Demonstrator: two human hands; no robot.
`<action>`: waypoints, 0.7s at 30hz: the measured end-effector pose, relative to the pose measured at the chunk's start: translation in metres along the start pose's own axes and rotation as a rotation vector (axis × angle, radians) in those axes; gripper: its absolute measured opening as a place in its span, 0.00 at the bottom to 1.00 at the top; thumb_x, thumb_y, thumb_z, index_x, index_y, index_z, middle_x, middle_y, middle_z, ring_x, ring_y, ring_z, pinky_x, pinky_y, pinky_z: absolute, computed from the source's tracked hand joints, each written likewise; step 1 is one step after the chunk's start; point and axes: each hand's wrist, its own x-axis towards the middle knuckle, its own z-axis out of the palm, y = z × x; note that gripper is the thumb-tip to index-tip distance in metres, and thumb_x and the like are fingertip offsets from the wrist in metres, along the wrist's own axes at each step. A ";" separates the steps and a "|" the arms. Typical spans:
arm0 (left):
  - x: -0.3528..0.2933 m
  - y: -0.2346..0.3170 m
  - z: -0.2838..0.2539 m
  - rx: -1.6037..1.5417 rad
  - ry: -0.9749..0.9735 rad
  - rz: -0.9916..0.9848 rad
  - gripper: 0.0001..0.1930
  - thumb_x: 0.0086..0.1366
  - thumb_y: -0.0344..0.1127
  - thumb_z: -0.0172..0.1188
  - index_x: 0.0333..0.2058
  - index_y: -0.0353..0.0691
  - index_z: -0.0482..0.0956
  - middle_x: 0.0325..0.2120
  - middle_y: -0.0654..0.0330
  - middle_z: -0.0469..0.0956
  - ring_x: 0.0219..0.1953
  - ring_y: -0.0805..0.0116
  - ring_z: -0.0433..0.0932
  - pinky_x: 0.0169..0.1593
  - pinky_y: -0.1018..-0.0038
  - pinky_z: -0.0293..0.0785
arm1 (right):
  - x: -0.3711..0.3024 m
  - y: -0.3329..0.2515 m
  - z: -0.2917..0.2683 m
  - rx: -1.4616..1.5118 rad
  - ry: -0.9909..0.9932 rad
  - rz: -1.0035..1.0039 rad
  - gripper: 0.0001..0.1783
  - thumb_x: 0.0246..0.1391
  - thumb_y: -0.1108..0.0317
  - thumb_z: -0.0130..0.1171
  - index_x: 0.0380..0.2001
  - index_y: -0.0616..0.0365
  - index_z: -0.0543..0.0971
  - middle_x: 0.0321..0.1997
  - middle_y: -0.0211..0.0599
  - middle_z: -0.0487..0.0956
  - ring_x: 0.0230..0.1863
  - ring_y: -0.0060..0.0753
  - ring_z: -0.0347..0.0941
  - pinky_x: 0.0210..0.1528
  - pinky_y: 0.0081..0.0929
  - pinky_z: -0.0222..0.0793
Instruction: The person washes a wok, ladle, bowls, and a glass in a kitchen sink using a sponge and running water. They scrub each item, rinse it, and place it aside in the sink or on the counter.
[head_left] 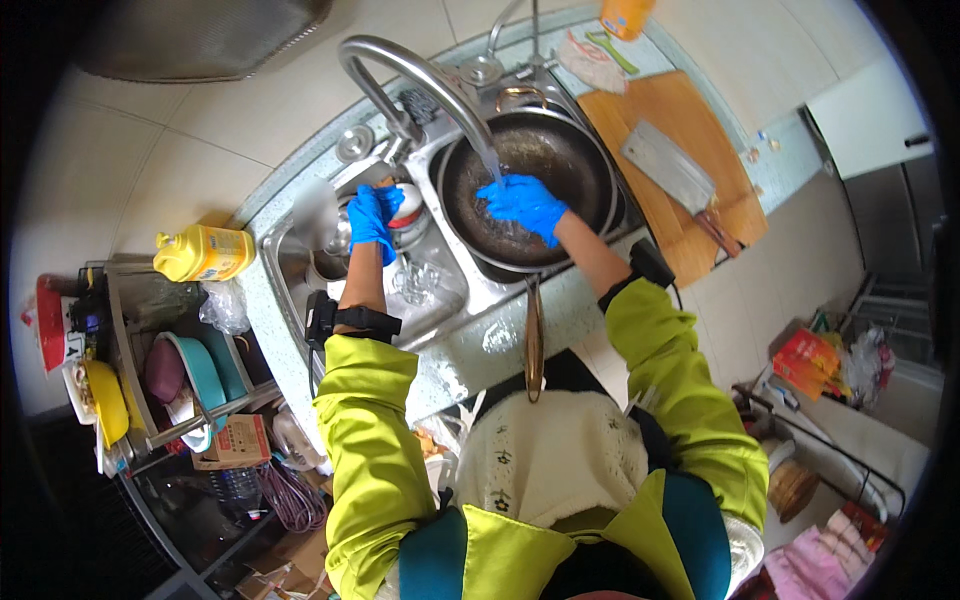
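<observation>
Over the wide dark pan (575,170), my right hand (527,207) in a blue glove is open, its fingers stretched out under the water running from the faucet (440,88). The pan rests on the right sink basin, with its long copper-coloured handle (535,340) pointing toward me. My left hand (370,217), also blue-gloved, is above the left basin (432,315), against stacked dishes. Its fingers are curled, and what they hold, if anything, is hidden. Beside it sits a white bowl (408,207) with a red band.
Right of the sink, a cleaver (668,160) lies on a wooden cutting board (650,110). A yellow jug (205,253) stands on the counter's left end. Farther left, a rack holds basins (205,370). A red bag (805,362) is at the right.
</observation>
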 end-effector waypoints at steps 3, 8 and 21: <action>0.026 -0.004 0.014 0.319 -0.086 0.097 0.13 0.61 0.32 0.47 0.24 0.31 0.78 0.21 0.53 0.78 0.26 0.63 0.79 0.31 0.70 0.77 | 0.006 0.000 0.029 -0.155 -0.018 -0.196 0.10 0.50 0.71 0.55 0.36 0.65 0.76 0.42 0.45 0.76 0.41 0.33 0.74 0.44 0.28 0.71; 0.029 -0.011 0.078 1.015 0.344 0.675 0.16 0.44 0.45 0.63 0.21 0.34 0.79 0.18 0.44 0.75 0.20 0.48 0.75 0.28 0.58 0.71 | -0.028 -0.033 0.030 -0.887 0.079 -0.119 0.11 0.52 0.70 0.52 0.34 0.64 0.78 0.32 0.39 0.79 0.33 0.25 0.73 0.39 0.25 0.69; -0.146 -0.064 -0.044 0.335 0.106 0.157 0.28 0.60 0.45 0.54 0.55 0.37 0.63 0.47 0.60 0.70 0.46 0.73 0.68 0.52 0.77 0.62 | -0.012 -0.092 0.070 -0.403 0.171 -0.565 0.21 0.61 0.58 0.39 0.41 0.63 0.75 0.27 0.33 0.75 0.29 0.24 0.68 0.34 0.22 0.64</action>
